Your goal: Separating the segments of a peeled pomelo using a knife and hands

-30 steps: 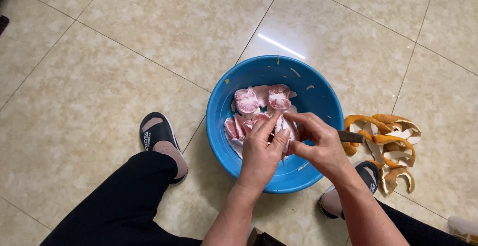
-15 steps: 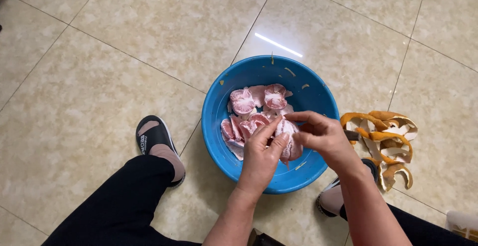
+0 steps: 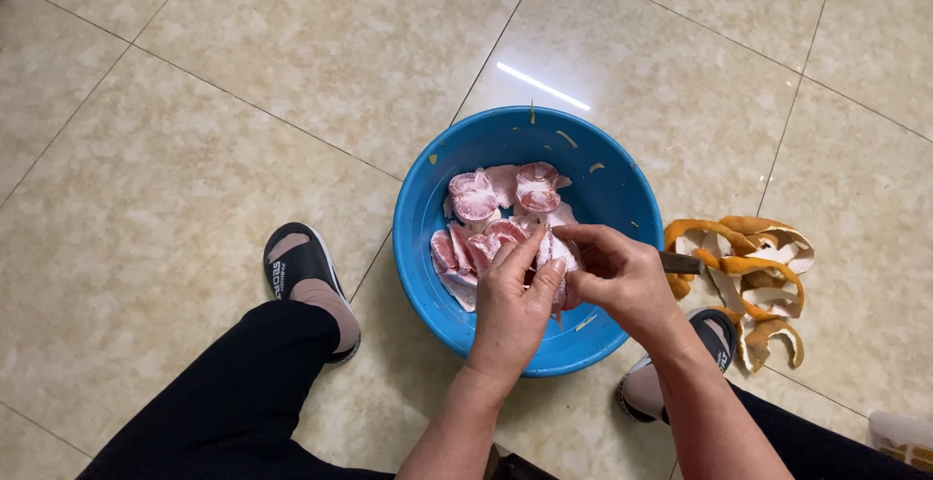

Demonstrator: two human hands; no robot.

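Pink citrus segment (image 3: 556,252) pinched between both hands, above the near-right part of the bowl — partly hidden by fingers, so exact shape hard to tell. Left hand (image 3: 513,300) closed around the segment from below, fingers pointing up and away, thumb side toward the fruit. Right hand (image 3: 622,278) curled over it from the right, fingertips meeting the left hand's; also gripping a knife, with only a short dark stretch of the knife (image 3: 680,263) visible past the knuckles.

Underneath, one round blue plastic bowl (image 3: 428,208) standing on the floor. Inside, a heap of peeled pink fruit pieces (image 3: 486,218) — two rounded ones at the far side showing their cut faces, several flatter segments closer in; exact count unclear, since overlapping and partly covered by the hands. A few small scraps of peel stuck to the bowl's inner wall.

Just right of the bowl, one loose pile of orange peel strips (image 3: 753,266) with white pith facing up, lying on the floor, touching or nearly touching the rim.

Two feet in dark slippers: left slipper (image 3: 296,271) well apart from the bowl on its left, right slipper (image 3: 714,339) just beside the peel pile. Black trousers (image 3: 224,402) on both legs. Beige glossy floor tiles (image 3: 243,82) all around, one bright light streak reflected beyond the bowl.
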